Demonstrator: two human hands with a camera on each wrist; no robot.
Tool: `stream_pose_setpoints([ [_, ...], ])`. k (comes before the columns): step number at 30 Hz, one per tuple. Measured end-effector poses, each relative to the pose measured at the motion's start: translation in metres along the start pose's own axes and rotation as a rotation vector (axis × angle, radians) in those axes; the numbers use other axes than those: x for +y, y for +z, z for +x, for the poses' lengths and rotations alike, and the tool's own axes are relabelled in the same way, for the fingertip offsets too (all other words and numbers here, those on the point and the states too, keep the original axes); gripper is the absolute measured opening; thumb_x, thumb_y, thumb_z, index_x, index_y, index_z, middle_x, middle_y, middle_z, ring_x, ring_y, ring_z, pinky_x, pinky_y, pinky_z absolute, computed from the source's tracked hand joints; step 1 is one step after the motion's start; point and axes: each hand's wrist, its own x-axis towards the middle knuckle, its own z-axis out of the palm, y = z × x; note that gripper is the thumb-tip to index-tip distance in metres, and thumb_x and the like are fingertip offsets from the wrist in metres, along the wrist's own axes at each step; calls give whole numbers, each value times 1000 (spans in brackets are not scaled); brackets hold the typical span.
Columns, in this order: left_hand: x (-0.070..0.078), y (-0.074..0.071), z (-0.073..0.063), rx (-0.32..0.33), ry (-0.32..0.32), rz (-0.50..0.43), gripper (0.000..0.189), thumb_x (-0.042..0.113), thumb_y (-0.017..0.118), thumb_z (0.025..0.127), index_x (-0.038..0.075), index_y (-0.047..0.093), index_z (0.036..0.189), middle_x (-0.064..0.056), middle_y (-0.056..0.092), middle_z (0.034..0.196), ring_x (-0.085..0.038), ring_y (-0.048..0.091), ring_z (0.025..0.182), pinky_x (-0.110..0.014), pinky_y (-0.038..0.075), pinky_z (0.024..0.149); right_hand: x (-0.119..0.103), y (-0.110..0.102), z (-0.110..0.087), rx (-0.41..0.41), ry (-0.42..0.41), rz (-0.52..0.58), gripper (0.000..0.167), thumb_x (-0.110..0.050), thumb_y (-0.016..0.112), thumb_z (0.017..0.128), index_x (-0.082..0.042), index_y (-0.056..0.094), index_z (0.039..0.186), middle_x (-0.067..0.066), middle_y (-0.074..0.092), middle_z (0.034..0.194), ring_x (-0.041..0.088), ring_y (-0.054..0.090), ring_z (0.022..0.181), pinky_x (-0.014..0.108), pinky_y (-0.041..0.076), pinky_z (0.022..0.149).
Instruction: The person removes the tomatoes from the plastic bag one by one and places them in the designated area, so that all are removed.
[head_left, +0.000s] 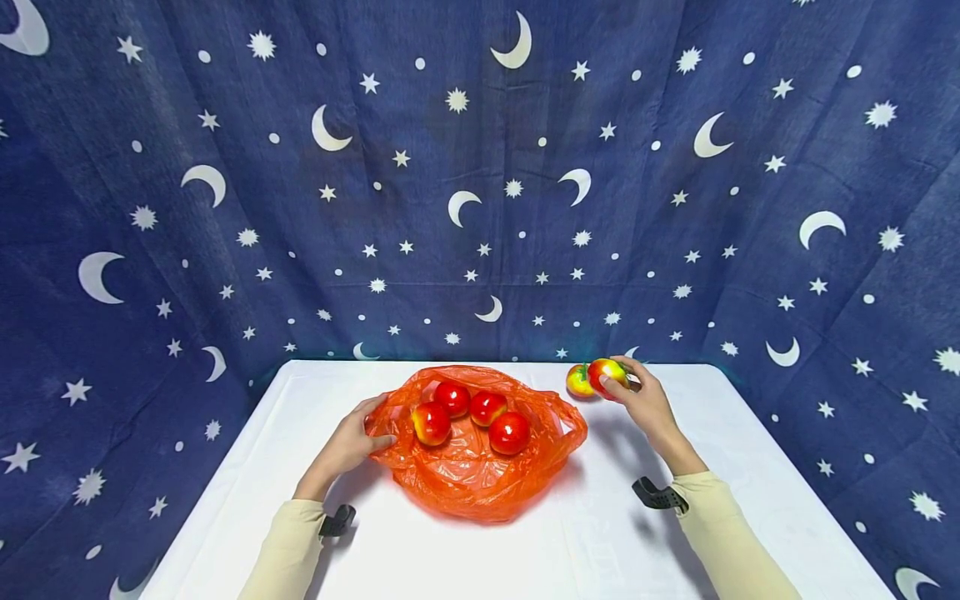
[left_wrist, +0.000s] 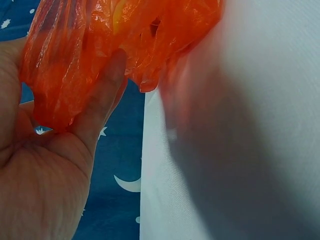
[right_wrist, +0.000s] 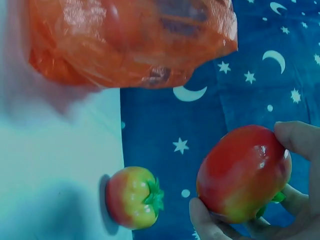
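An orange-red plastic bag (head_left: 465, 492) lies spread open on the table, with several shiny red-and-yellow tomatoes inside, among them one tomato (head_left: 509, 433) on the right. My left hand (head_left: 360, 440) grips the bag's left edge between thumb and fingers; the left wrist view shows the thin film (left_wrist: 65, 75) bunched in the grasp. At the table's far right, my right hand (head_left: 645, 400) holds another tomato (right_wrist: 245, 172), its green leafy top turned towards the palm. Just left of that hand, a yellower tomato (right_wrist: 132, 197) with a green top rests on the table near the back edge.
White cloth covers the table (head_left: 600, 533). Behind it hangs a dark blue curtain (head_left: 420, 242) with moons and stars. A black strap (head_left: 658, 493) sits at the right wrist, and another strap (head_left: 337, 521) at the left.
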Motion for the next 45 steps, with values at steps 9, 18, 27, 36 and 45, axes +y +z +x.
stream_pose_setpoints([
  [9,3,1,0,5,-12,-19,80,7,76,79,3,39,149,-21,40,153,-42,36,142,-57,26,119,14,-7,11,30,8,-20,57,-31,68,92,-10,48,141,19,51,141,33,49,126,17,43,85],
  [18,1,3,-3,-2,-42,-13,79,7,76,80,2,38,149,-22,38,153,-44,35,142,-59,25,119,38,-11,23,79,74,-78,63,-27,73,87,-7,47,141,24,48,142,39,46,128,50,39,109],
  [27,-1,0,-4,3,-33,1,79,8,76,80,2,39,149,-22,38,153,-43,34,143,-58,24,119,63,-4,42,166,107,-138,60,-21,73,84,-6,51,138,25,49,139,40,46,127,52,36,110],
  [36,0,-1,-1,2,-37,2,79,9,76,80,3,38,150,-21,38,154,-43,34,143,-59,25,119,73,-5,51,141,142,-199,65,-21,71,86,-6,45,143,28,42,145,43,42,131,56,33,113],
  [45,1,0,0,0,-37,-5,79,9,75,80,4,38,150,-21,37,154,-43,35,143,-59,26,119,81,-6,57,110,71,-306,65,-19,72,83,-2,47,141,32,42,143,47,41,132,57,31,114],
])
